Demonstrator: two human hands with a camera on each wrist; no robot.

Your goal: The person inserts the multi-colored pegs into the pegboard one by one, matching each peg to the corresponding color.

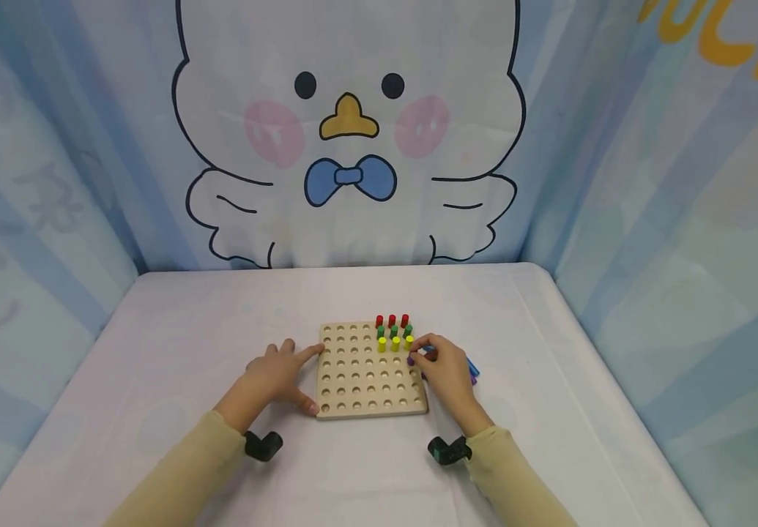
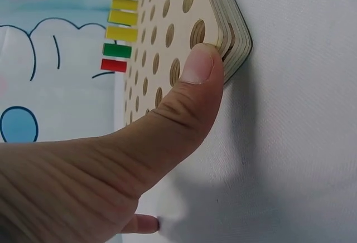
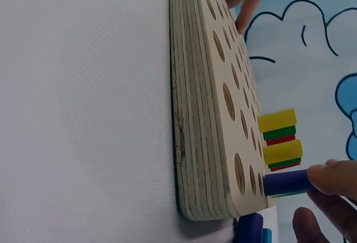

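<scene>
A square wooden pegboard (image 1: 379, 413) with rows of round holes lies on the table. My left hand (image 1: 275, 375) spreads along its left edge. The left thumb (image 2: 199, 67) presses near the front corner, beside a hole. Between thumb and fingertips my right hand (image 1: 447, 369) pinches a purple peg (image 3: 287, 182) at the board's right side. The peg's lower end is right at a hole, in front of the yellow pegs (image 1: 381, 345). Behind those stand green pegs (image 1: 395, 332), then red pegs (image 1: 392, 320), three of each colour.
Loose blue pegs (image 1: 472, 367) and purple pegs (image 3: 249, 229) lie on the table right of the board, partly behind the right hand. A printed curtain (image 1: 352, 227) hangs behind the table (image 1: 253, 293), with further curtains at both sides.
</scene>
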